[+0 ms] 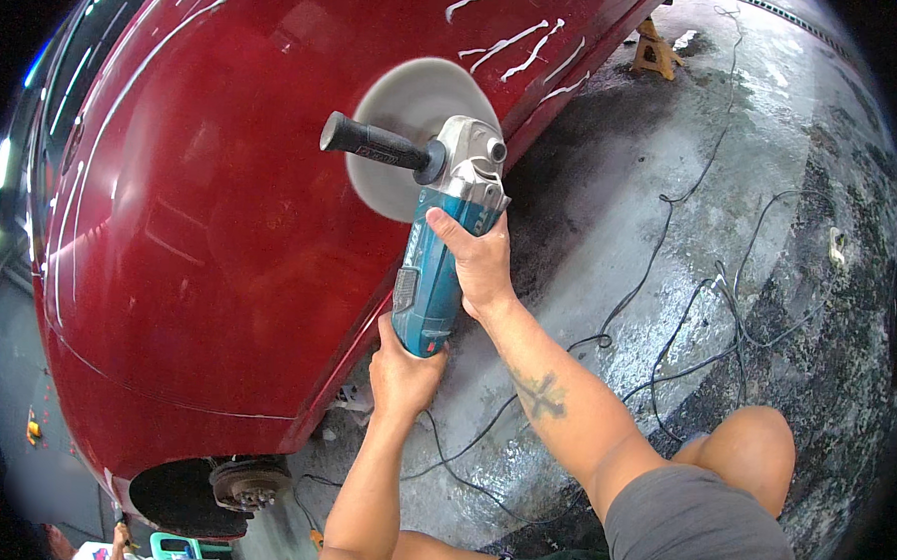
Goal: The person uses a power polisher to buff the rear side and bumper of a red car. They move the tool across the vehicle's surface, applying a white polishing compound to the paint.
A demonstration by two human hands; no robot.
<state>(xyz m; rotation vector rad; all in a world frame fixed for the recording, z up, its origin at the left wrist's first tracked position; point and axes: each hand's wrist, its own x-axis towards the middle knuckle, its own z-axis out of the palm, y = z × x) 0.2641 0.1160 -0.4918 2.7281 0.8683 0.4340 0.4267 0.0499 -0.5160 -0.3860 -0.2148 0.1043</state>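
Note:
A blue-green electric polisher (432, 269) with a silver head is held in both my hands. Its round pale pad (386, 107) lies against the red car body panel (222, 190) and looks smeared, as if spinning. Fingers of my right hand (481, 264) wrap the polisher's body just behind the silver head, thumb on top. Lower down, my left hand (404, 373) grips the rear end of the body; its fingertips are partly hidden underneath. A black side handle (379, 142) sticks out leftward with no hand on it. White streaks (509, 47) of a creamy substance mark the panel beyond the pad.
A black cord (660, 259) loops across the wet, stained concrete floor (588, 286). A yellow jack stand (656, 54) stands beneath the car's far edge. At lower left, a bare brake disc (249, 484) shows in the wheel arch, and another person's hand (120, 536) is near the car.

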